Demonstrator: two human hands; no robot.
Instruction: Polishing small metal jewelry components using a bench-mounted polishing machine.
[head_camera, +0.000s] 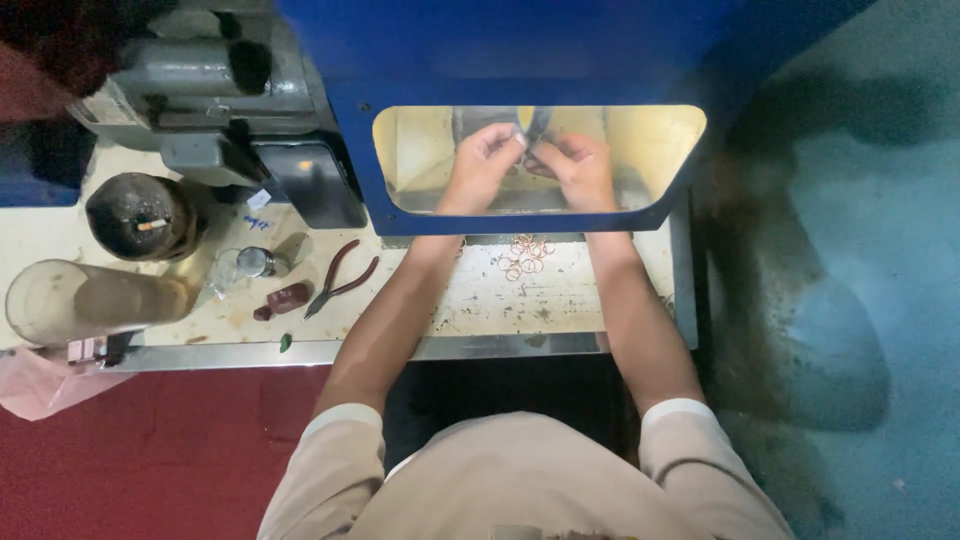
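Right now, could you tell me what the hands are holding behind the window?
Both hands, left hand and right hand, pinch something small between fingertips; what it is cannot be told.

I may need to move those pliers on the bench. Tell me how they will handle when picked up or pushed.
The pliers look metal, so probably stiff and fairly heavy for their size. Their red handles look coated, so the grip likely will not slip. They lie flat with handles spread, so a push should slide them across the bench rather than roll them; the handles may swing shut when lifted.

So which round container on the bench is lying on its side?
The big pale cylinder at the left edge lies sideways. The dark pot behind it and the small jar stand upright.
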